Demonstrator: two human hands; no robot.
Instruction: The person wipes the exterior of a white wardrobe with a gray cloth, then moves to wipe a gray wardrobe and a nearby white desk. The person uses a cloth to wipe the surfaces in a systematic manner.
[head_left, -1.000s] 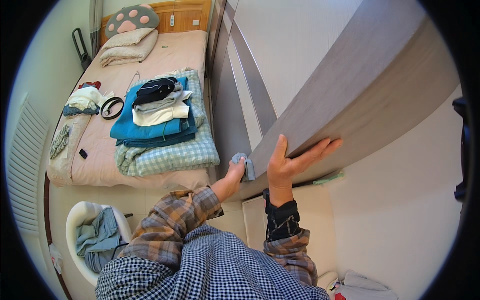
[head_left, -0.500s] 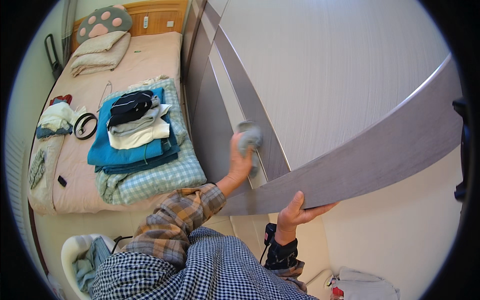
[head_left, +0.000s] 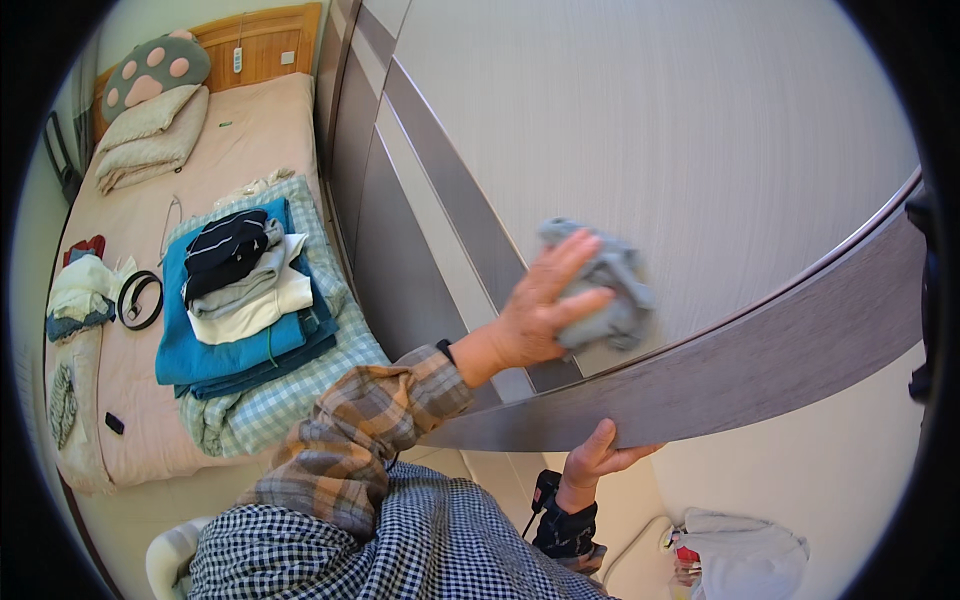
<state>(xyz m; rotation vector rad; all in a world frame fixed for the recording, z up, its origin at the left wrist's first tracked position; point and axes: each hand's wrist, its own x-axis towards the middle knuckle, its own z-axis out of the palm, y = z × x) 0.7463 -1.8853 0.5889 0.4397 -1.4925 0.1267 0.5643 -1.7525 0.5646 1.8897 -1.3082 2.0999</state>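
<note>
My left hand [head_left: 545, 305] presses a grey-blue cloth [head_left: 612, 290] against the pale panel of a large wardrobe door [head_left: 640, 130], its fingers spread over the cloth. The cloth is bunched and slightly blurred. Low on the door, along its grey-brown border [head_left: 720, 370], my right hand [head_left: 597, 465] holds the edge. Its thumb lies against the border's face, one finger stretches along the edge, and the other fingers are partly hidden. Diagonal light and dark bands with thin shiny trim cross the door to the left of the cloth.
Left of the door is a bed with a pink sheet [head_left: 255, 125]. A checked quilt [head_left: 345, 365] carries folded clothes [head_left: 225, 350]. A coiled belt [head_left: 140, 300] and a paw-shaped cushion [head_left: 155, 75] lie there too. A white chair [head_left: 170, 555] stands near my left side.
My left hand and the cloth have moved right, from the dark band onto the pale panel. My right hand stays at the door's edge. The view has shifted, so the bed appears further left.
</note>
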